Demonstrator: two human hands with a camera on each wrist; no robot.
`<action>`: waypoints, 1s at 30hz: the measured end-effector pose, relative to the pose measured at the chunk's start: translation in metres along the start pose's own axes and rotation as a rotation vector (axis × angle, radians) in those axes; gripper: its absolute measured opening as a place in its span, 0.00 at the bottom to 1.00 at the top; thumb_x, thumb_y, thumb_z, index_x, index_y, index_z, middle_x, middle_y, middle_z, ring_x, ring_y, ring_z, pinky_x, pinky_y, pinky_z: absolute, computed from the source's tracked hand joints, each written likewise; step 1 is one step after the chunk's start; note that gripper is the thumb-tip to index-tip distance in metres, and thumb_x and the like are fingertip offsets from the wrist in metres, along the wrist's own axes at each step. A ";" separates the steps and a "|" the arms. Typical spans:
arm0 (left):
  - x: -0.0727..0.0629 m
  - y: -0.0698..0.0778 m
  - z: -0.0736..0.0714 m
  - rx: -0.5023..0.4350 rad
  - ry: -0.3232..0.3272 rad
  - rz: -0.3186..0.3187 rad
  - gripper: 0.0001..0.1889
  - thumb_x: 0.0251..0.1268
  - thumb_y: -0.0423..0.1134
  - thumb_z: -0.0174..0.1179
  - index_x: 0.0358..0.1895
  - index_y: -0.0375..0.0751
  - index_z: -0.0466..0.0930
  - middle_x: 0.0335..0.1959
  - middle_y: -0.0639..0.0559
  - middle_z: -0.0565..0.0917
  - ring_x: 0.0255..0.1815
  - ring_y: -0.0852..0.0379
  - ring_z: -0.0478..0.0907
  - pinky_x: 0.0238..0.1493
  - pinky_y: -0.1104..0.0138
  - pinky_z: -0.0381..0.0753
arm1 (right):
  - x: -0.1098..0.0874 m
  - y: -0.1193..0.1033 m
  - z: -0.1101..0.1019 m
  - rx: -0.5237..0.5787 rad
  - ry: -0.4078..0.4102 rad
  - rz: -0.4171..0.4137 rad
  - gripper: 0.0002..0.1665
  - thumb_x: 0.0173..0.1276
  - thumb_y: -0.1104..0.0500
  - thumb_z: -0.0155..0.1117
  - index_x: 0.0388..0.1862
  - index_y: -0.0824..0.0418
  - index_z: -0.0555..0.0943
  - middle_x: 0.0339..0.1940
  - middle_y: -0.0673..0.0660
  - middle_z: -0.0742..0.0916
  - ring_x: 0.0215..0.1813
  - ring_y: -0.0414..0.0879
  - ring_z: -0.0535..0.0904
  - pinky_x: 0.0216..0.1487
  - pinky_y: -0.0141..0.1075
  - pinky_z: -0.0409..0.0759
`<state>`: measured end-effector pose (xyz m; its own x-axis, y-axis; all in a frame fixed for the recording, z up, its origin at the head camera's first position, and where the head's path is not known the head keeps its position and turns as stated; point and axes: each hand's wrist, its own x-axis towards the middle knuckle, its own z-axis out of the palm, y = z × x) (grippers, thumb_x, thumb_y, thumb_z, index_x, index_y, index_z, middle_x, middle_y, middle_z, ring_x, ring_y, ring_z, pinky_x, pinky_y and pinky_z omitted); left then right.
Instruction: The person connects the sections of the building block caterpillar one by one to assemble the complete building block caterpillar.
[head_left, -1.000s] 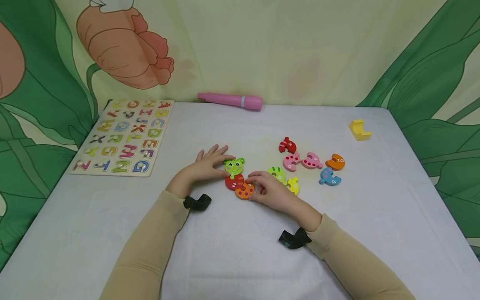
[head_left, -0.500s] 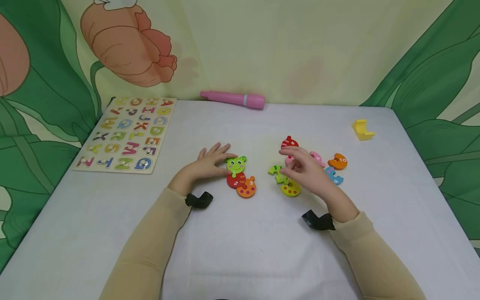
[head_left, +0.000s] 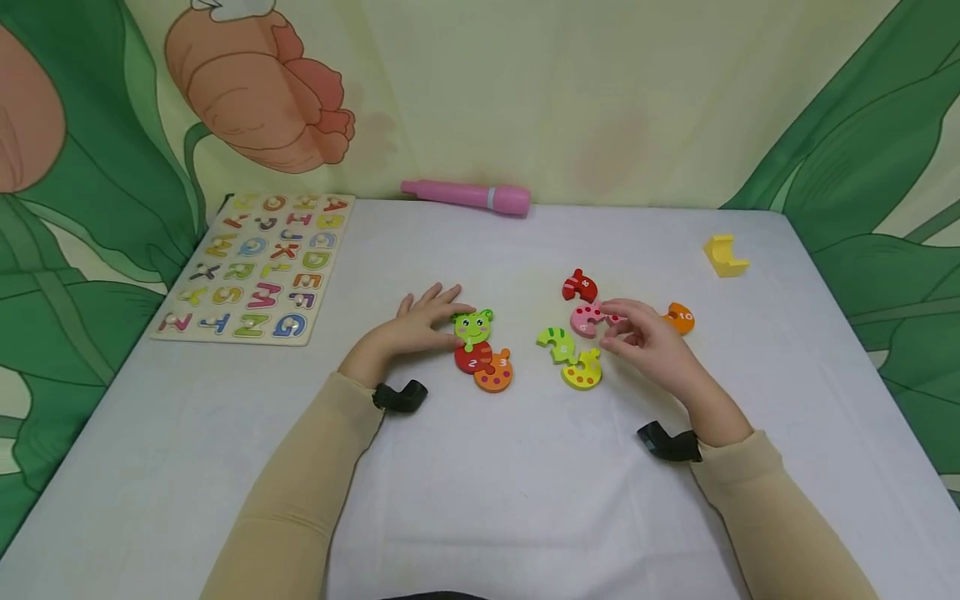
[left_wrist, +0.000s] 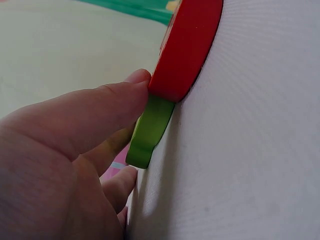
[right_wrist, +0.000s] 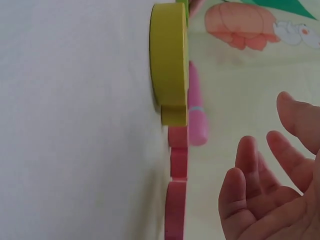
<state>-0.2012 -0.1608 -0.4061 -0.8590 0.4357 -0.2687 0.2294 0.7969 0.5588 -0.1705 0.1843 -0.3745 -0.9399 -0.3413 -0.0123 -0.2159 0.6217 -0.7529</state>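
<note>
On the white-covered table my left hand holds the green caterpillar head piece between thumb and index finger, the other fingers spread. Below the head, a red number 2 piece and an orange dotted number 3 piece are joined on. My right hand hovers over the pink pieces with nothing in its loosely bent fingers; in the right wrist view, the fingers are apart from every piece. One pink dotted piece shows beside its fingertips; a second is mostly covered, and the blue piece is hidden.
Near the right hand lie a green striped piece, a yellow dotted piece, a red striped piece and an orange number 10 piece. Farther off are a letter board, a pink pen-like stick and a yellow block.
My right hand has left the orange number 3 piece and moved right, over the green and yellow pieces to the pink ones. The left hand stays at the caterpillar head.
</note>
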 end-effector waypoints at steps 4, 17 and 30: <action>0.001 0.000 0.000 0.004 -0.002 -0.002 0.30 0.56 0.52 0.55 0.65 0.61 0.62 0.74 0.55 0.43 0.74 0.50 0.29 0.67 0.45 0.22 | 0.001 0.006 -0.002 -0.029 0.019 0.033 0.27 0.63 0.57 0.59 0.61 0.58 0.69 0.59 0.58 0.73 0.50 0.49 0.74 0.44 0.22 0.71; 0.001 0.002 0.001 0.006 -0.002 -0.006 0.30 0.56 0.52 0.55 0.65 0.60 0.63 0.74 0.54 0.43 0.74 0.50 0.29 0.67 0.44 0.22 | 0.002 0.032 -0.016 -0.082 0.122 0.046 0.28 0.64 0.53 0.58 0.62 0.60 0.67 0.57 0.61 0.75 0.51 0.54 0.73 0.47 0.34 0.72; 0.001 0.003 0.001 0.005 -0.005 -0.025 0.30 0.56 0.51 0.56 0.65 0.60 0.63 0.74 0.55 0.44 0.74 0.50 0.29 0.67 0.45 0.23 | 0.011 0.053 -0.011 -0.267 0.122 0.064 0.31 0.58 0.51 0.64 0.61 0.56 0.71 0.65 0.61 0.68 0.64 0.60 0.52 0.56 0.61 0.59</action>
<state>-0.2011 -0.1576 -0.4058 -0.8623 0.4177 -0.2861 0.2103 0.8096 0.5481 -0.1949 0.2213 -0.4070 -0.9752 -0.2182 0.0366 -0.2016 0.8081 -0.5535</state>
